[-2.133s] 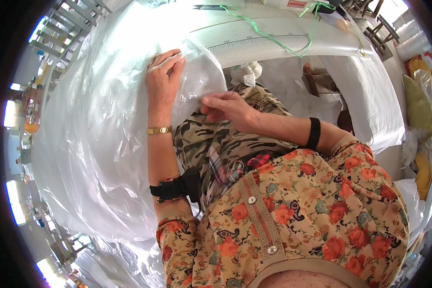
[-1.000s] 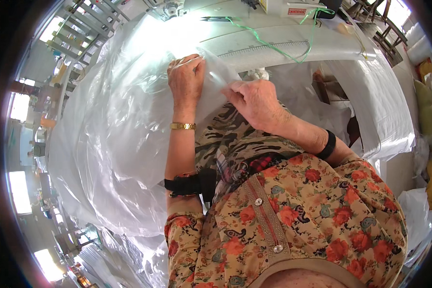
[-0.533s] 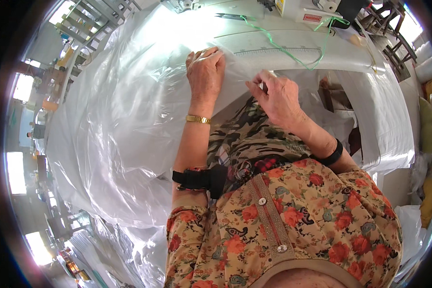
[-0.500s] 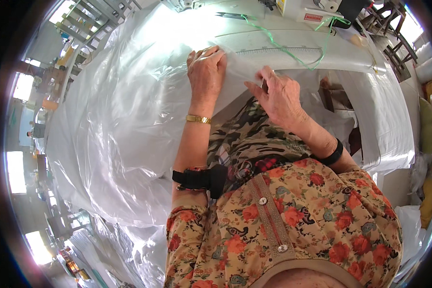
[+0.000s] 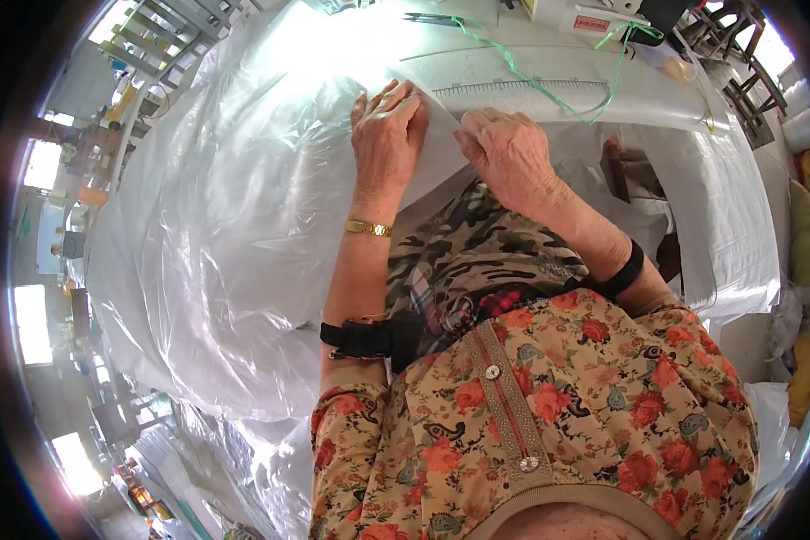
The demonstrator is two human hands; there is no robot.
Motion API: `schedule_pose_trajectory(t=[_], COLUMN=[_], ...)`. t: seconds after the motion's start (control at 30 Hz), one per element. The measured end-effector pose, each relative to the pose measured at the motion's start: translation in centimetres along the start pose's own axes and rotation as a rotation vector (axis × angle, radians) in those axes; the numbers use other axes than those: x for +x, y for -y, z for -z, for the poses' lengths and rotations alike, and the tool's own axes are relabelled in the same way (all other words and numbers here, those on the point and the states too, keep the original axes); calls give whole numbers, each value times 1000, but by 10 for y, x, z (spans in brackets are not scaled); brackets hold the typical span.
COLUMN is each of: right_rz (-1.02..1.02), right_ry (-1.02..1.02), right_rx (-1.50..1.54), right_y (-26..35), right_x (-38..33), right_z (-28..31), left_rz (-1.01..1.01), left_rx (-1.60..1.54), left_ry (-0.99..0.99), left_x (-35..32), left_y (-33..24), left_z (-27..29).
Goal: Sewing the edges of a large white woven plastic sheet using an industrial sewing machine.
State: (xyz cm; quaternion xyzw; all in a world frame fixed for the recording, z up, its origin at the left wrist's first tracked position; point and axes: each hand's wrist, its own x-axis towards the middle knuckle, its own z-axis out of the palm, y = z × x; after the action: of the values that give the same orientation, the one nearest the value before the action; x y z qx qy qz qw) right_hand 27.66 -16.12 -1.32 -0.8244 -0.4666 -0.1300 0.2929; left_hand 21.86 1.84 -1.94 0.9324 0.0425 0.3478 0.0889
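A large sheet of clear, glossy plastic (image 5: pixel 216 234) spreads over the worktop and hangs down on my left in loose folds. At its near right part, my left hand (image 5: pixel 389 135) lies with curled fingers, gripping the plastic from above. My right hand (image 5: pixel 511 157) is closed at the edge of the same sheet, its fingers bent and the thumb against them. The plastic between the two hands is drawn fairly taut. My right fingertips are partly hidden by the back of the hand.
A printed ruler scale (image 5: pixel 522 87) runs along the white worktop (image 5: pixel 450 67) beyond my hands. Green cord (image 5: pixel 513 65) lies across it, near dark thread snips (image 5: pixel 430 18). A white machine (image 5: pixel 585 16) stands at the far right. More plastic sheeting (image 5: pixel 729 216) hangs on the right.
My right hand has moved slightly left, and its fingers, which were apart, have closed on the plastic's edge. My left hand stays almost in place.
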Motion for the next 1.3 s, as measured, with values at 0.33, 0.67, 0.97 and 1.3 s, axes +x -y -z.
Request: schedule_pose_trajectory(t=[0.33, 0.67, 0.97, 1.3], right_rz=[501, 557, 593, 537], right_ry=[9, 110, 181, 263], right_rx=[-144, -277, -151, 184], right_y=[-18, -17, -24, -48], right_x=[20, 23, 39, 99], right_z=[8, 0, 21, -17], left_rz=[1, -15, -136, -327], left_rx=[-57, -26, -56, 16], left_ry=[35, -49, 73, 150], left_x=[-2, -14, -24, -33], left_y=[-2, -7, -7, -8], left_z=[13, 19, 15, 22])
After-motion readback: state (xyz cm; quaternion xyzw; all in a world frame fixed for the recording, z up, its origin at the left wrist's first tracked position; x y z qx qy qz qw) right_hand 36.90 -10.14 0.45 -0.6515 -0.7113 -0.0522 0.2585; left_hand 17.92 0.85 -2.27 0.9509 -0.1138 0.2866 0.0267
